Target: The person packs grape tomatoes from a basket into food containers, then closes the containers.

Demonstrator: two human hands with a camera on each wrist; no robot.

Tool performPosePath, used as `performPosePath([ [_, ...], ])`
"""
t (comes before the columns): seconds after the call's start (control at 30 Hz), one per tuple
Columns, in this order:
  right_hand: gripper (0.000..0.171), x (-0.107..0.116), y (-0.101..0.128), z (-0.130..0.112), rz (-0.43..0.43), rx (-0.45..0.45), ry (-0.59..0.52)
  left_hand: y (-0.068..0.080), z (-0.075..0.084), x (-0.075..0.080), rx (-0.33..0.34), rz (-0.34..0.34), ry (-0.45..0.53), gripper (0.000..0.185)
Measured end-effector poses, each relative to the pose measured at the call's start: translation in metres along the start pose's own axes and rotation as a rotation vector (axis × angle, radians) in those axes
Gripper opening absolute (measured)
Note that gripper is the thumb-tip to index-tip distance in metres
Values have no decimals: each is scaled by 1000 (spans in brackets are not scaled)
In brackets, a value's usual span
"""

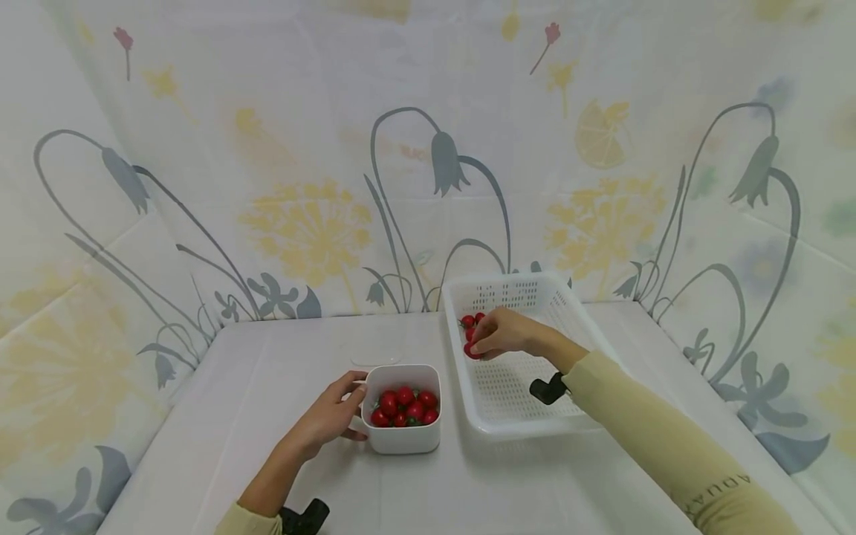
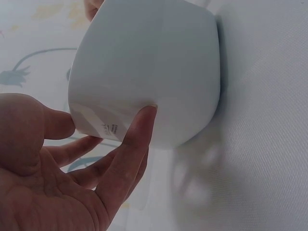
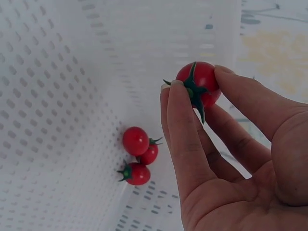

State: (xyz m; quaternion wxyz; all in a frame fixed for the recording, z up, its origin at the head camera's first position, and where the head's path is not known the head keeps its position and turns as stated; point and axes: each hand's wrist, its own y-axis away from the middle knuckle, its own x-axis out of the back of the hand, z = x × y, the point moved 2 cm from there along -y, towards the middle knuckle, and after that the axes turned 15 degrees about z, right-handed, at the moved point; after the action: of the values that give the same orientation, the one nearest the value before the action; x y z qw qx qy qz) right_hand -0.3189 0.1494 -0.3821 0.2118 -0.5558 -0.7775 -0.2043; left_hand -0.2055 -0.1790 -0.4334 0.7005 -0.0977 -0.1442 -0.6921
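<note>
A white square container (image 1: 404, 440) holds several cherry tomatoes (image 1: 405, 397). My left hand (image 1: 332, 414) grips its left side, the thumb by the rim and one fingertip on the outer wall in the left wrist view; other fingertips are partly hidden. Over the left part of a white perforated basket (image 1: 495, 429), my right hand (image 1: 504, 333) pinches one cherry tomato (image 3: 204, 79) between thumb and fingers, its green stem end showing in the right wrist view. Below that hand, a few more cherry tomatoes (image 3: 135, 141) lie grouped at the basket's side.
Both containers stand on a white-covered table (image 1: 267, 364), the basket to the right of the small container and farther back. A clear round lid-like piece (image 1: 376, 360) lies behind the small container. A flower-printed cloth (image 1: 428, 223) rises behind the table.
</note>
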Motion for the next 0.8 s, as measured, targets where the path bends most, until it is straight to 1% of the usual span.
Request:
performPosePath([
  [0.2,21,4,7,-8,-14,18,-17,0,2,0,-12,-1,5,38],
  [0.43,21,8,15,-18,-23,44,-55,0,3,1,-5,8,-2,38],
  [0.57,20,6,19,-22,-25,65,-57,0,3,1,-4,9,-1,38],
  [0.8,20,-2,28,-32,-34,94,-62,1,1,1,3,-11,3,39],
])
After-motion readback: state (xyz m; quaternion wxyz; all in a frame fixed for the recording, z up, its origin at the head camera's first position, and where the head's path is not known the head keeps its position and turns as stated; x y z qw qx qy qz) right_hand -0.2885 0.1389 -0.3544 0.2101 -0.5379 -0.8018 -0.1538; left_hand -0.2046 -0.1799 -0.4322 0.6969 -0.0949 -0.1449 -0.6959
